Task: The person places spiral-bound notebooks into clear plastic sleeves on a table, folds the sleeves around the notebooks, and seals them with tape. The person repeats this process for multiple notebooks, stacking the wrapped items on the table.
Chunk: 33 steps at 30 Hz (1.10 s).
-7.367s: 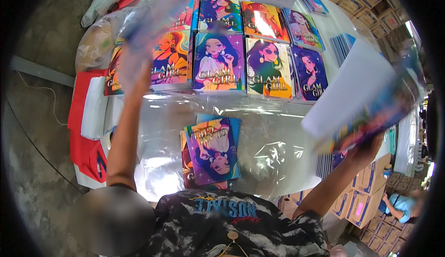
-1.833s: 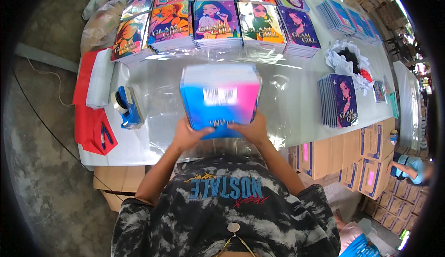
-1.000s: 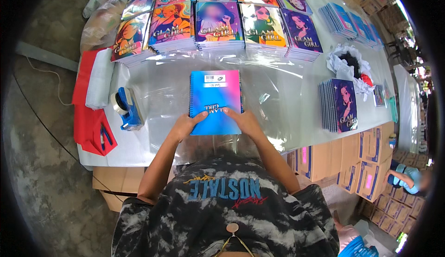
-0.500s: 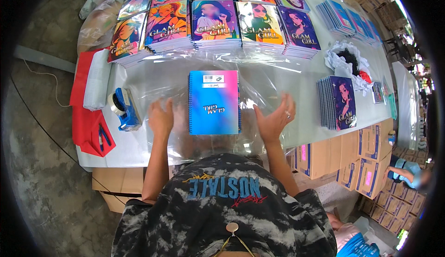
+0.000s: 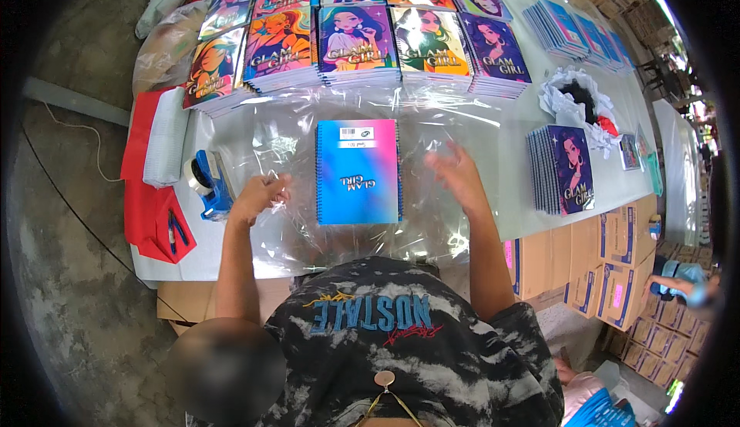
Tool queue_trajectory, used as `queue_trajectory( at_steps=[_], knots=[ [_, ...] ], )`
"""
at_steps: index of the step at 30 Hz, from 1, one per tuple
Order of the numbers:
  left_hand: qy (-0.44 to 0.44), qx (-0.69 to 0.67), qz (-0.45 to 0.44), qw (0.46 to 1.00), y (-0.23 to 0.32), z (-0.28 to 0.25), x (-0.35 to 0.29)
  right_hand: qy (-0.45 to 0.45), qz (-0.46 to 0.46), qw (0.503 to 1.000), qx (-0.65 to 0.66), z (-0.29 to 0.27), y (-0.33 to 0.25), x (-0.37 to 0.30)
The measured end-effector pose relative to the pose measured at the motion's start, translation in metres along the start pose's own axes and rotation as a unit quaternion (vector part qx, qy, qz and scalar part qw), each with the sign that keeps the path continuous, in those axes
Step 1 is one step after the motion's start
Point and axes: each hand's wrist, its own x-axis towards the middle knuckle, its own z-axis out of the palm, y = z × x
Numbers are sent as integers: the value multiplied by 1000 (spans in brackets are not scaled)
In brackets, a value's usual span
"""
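A spiral notebook with a blue and pink back cover lies in front of me, its printing upside down to me. Under and around it spreads a crinkled clear plastic sheet, shiny in places. To the notebook's left, my left hand is closed, its fingers curled and pinching the plastic. On the other side my right hand hovers over the sheet with fingers apart, somewhat blurred. Neither hand touches the notebook.
A blue tape dispenser stands left, near red material with pens. Stacked notebooks line the back. Another notebook stack and crumpled paper lie right. Cardboard boxes sit beyond the table's right edge.
My left hand has moved left and its fingers have curled in. My right hand has turned, its fingers now pointing toward the notebook. The plastic sheet has shifted.
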Motion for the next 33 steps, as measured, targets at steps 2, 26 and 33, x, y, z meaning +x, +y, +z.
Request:
queue_trajectory(
  at_steps=[2,26,33],
  knots=[
    [-96,79,65,990,-4,-5,-7,-96,-46,964,-246,-8,-8,-17],
    [-188,14,254,949,30,76,23,-70,-322,913,-240,120,32,-27],
    [66,433,508,742,103,31,130,-93,-321,895,-296,116,24,-29]
  ],
)
